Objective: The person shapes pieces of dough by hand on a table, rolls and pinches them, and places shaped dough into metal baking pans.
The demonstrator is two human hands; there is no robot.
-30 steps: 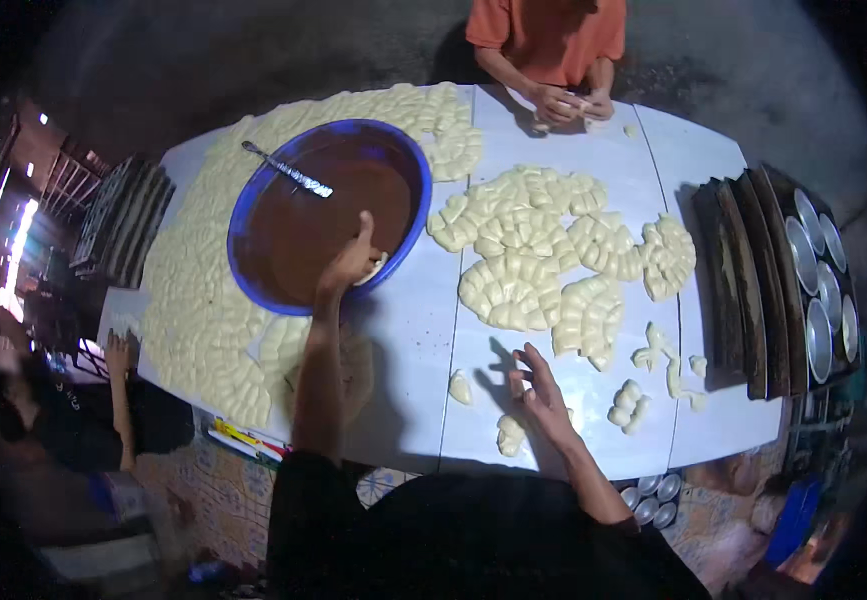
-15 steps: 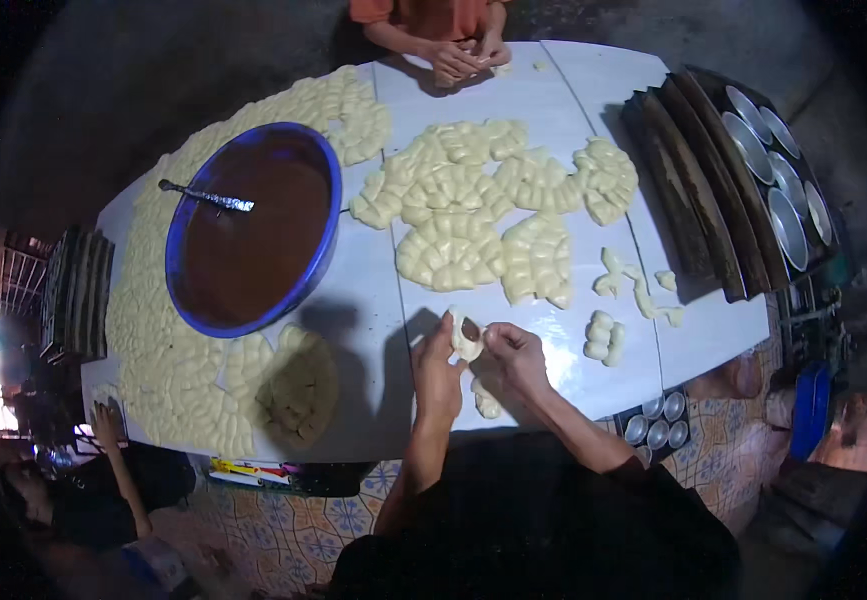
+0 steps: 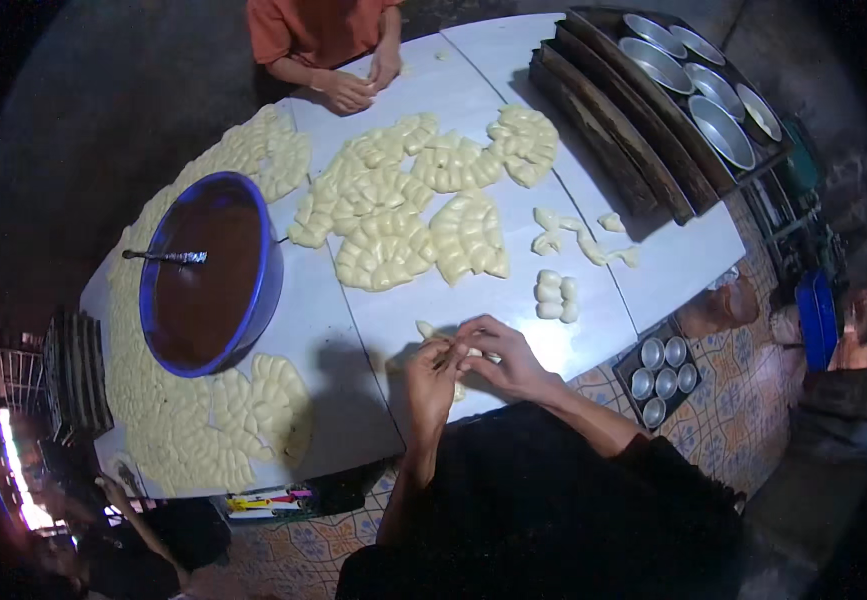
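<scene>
My left hand (image 3: pixel 430 376) and my right hand (image 3: pixel 505 362) meet over the near edge of the white table (image 3: pixel 493 310). The fingertips of both are pinched together on a small piece of pale dough (image 3: pixel 475 352), mostly covered by the fingers. A bit of dough (image 3: pixel 425 328) shows just beyond my left fingers, and more dough lies partly hidden under my hands. To the right sits a small cluster of rounded dough pieces (image 3: pixel 556 297). Farther off are sheets of joined dough pieces (image 3: pixel 383 248). A blue basin (image 3: pixel 271 290) of brown filling (image 3: pixel 203 300), with a utensil (image 3: pixel 165 257) in it, stands at the left.
Stacked dark trays (image 3: pixel 623 120) and a tray of round metal tins (image 3: pixel 721 132) occupy the far right. Dough (image 3: pixel 178 420) covers the table's left side. Across the table, a person in an orange shirt (image 3: pixel 318 40) works dough. Another person's arm (image 3: pixel 138 520) is at lower left. More tins (image 3: pixel 665 382) stand low at right.
The view has turned and shifted right. Brown filling showed in the opened dough between my hands before; now my fingers have closed together over the dough and the filling is out of sight.
</scene>
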